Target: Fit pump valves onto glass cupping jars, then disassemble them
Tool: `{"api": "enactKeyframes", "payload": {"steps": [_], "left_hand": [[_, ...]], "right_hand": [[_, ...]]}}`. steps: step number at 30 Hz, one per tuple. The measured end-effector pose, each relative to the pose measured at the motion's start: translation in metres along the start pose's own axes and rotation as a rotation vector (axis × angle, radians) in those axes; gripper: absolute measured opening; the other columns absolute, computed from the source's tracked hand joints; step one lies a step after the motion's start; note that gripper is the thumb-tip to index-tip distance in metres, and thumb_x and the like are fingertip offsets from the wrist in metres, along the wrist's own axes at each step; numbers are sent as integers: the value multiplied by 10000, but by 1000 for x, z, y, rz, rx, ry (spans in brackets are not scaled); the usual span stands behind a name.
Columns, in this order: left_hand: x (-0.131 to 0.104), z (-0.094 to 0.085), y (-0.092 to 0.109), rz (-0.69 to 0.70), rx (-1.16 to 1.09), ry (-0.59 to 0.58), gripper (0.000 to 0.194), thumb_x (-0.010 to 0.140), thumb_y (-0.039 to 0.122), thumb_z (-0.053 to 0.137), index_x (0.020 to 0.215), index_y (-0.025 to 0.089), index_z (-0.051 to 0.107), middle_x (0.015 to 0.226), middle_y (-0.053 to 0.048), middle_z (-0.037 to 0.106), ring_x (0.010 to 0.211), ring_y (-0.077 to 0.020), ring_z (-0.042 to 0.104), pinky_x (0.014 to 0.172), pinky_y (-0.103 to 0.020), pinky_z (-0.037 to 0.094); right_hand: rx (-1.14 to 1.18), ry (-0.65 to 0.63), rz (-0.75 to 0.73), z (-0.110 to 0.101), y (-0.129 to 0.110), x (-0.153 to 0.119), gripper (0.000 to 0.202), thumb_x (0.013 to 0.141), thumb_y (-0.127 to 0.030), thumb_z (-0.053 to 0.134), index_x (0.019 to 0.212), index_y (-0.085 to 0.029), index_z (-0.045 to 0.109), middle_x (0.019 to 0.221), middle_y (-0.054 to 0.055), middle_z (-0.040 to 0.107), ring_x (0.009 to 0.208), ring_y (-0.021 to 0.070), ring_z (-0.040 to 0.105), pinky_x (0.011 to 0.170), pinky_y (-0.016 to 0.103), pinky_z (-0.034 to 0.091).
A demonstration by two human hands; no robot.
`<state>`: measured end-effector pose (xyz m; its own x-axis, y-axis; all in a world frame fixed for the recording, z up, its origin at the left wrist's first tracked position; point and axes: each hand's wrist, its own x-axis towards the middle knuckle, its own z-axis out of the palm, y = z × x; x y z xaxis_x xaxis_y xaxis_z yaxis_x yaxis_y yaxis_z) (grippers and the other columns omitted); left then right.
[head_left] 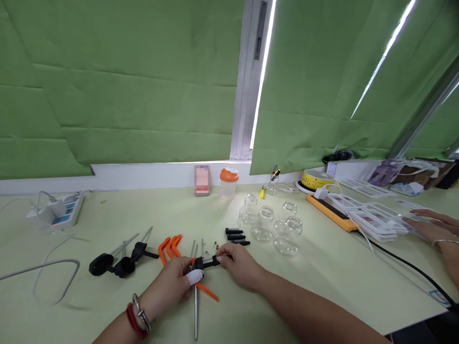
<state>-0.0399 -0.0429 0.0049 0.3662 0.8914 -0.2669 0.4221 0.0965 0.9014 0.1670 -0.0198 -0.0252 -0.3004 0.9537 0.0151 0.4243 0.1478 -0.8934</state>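
My left hand [175,279], one finger wrapped in white tape, is closed around a black plastic piece [199,263]. An orange lever [208,291] and a thin metal rod [196,315] stick out below that grip. My right hand [238,265] pinches the dark far end of the same piece, where a slim shiny part [208,260] shows between the hands. Just beyond lie small metal pins [202,247] and tiny brown bits [216,244]. More orange levers [172,246] rest beside my left hand. Black spring-loaded parts [235,237] are lined up past my right hand.
Black lids with metal rods [124,266] lie left. Several clear glass jars [263,224] stand right of centre, behind them an orange-lidded cup [228,184]. A power strip [68,212] and loose cables are far left. Another person's hands [435,229] touch white cards at right.
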Motion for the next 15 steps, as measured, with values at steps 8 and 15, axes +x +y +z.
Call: {"api": "enactKeyframes", "payload": {"steps": [8,15], "left_hand": [[2,6,1,-22,248,147,259,747,414,530,659,176,479,524,17,477,492,-161,466,493,-254,329],[5,11,-3,28,437,259,247,733,403,525,659,167,528,600,-20,528,578,-197,508,514,-261,318]], "right_hand": [[89,102,-51,18,-1,2,243,760,-138,515,995,-202,525,694,-29,562,692,138,526,700,262,407],[-11,135,-71,27,-4,3,226,766,-107,494,963,-197,558,729,-3,575,682,140,525,649,248,399]]}}
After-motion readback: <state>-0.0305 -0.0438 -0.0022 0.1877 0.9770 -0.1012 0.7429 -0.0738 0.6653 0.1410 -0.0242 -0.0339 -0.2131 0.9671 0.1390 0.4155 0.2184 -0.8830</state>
